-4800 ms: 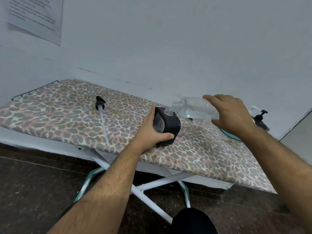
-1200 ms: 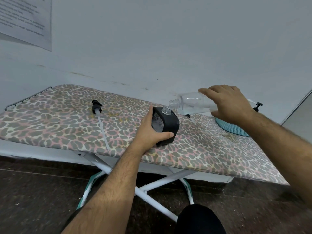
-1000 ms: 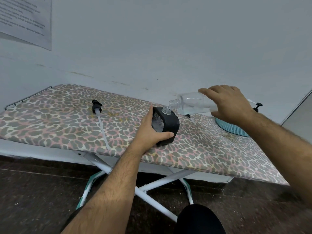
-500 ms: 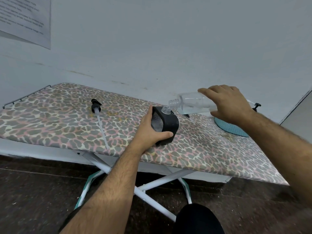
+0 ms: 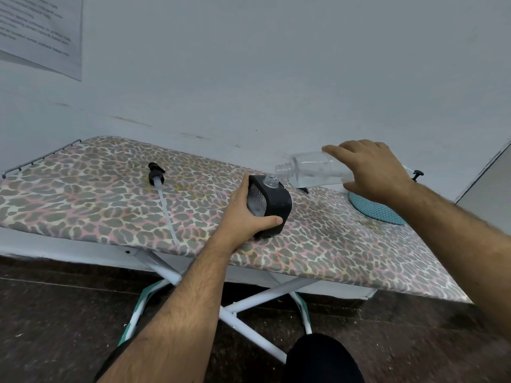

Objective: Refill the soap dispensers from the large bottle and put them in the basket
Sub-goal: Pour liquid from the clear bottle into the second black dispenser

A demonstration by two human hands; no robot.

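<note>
- We see the soap dispenser, a black-cased body with a clear mesh-patterned window and an open clear neck, standing tilted on the leopard-print ironing board, clasped by the left hand.
- We see the large bottle, clear plastic and uncapped, held almost level in the right hand, its mouth just above the dispenser's neck.
- We see the black pump head lying on the board, well left of the dispenser, its clear tube running toward the near edge.
- We see the teal basket partly behind the right wrist, a second black pump top poking up beyond it.
</note>
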